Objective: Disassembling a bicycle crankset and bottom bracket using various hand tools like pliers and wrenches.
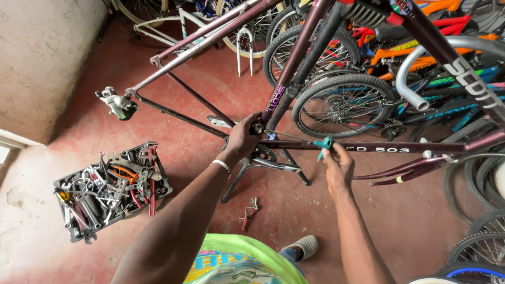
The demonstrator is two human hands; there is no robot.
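Both arms are bare, with no sleeves showing below the elbows. The left hand (243, 138) has a thin silver bracelet (222, 166) around its wrist. The right hand (338, 167) wears nothing, no ring and no watch. The shirt (239, 260) is bright lime green with a colourful picture on the front. One foot wears a grey slip-on shoe (303, 245) with little holes.

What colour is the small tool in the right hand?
Teal, seen in the head view: small tool in right hand.
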